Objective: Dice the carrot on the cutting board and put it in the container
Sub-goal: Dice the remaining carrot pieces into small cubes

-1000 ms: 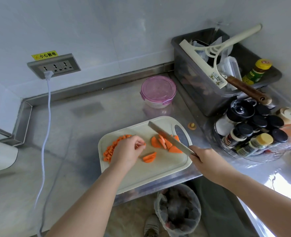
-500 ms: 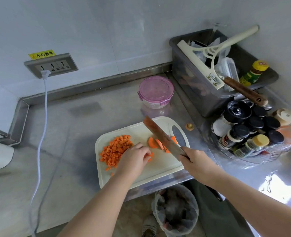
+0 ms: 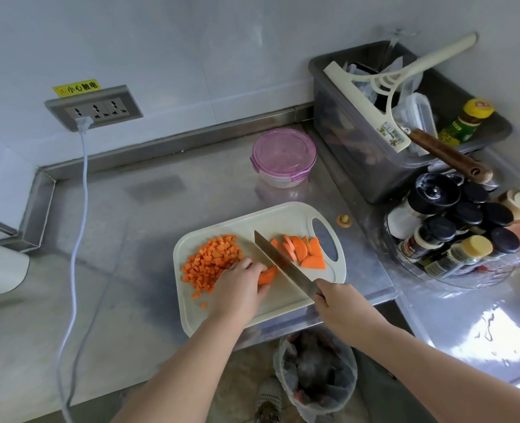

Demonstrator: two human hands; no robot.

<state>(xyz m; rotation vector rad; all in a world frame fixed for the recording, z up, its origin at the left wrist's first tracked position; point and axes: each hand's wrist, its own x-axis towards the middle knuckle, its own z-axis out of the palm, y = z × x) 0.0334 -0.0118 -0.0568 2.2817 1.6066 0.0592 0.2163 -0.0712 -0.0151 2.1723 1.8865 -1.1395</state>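
Our left hand curls its fingers over a carrot piece near the middle of the cutting board, pinning it down. Our right hand is wrapped tight around the handle of the knife, whose blade runs toward eleven o'clock and sits just beside the held piece. The diced carrot is heaped at the board's nine o'clock side, with a few cubes strayed toward seven. Uncut half-round slices lie at two o'clock, beside the board's handle hole. The container, its pink lid on, stands on the steel counter at twelve o'clock, apart from the board. Spice jars crowd at three o'clock.
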